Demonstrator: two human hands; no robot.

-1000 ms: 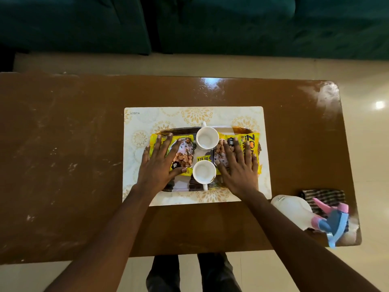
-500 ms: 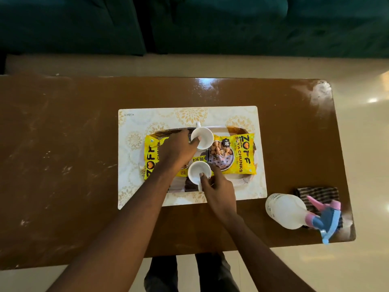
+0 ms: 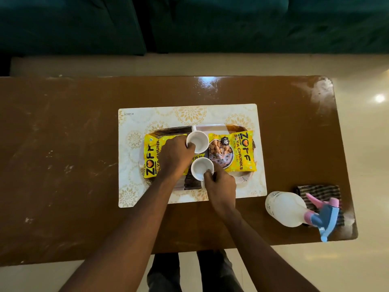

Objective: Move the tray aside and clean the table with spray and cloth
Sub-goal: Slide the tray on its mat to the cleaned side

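Hands, left (image 3: 174, 157) and right (image 3: 221, 186), pinching round white cups (image 3: 200, 140), dark-striped tray (image 3: 168, 131)

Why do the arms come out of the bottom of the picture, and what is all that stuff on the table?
There is no machine here. A person wears one camera on their head, and it looks down. So you see what they see: their own two arms reaching out. The left hand pinches the rim of the far cup. The right hand pinches the rim of the near cup. Both white cups stand on a tray, together with two yellow snack packets. The tray lies on a flowery mat on the brown table. At the table's right end sit a spray bottle and a striped cloth, ready for cleaning.
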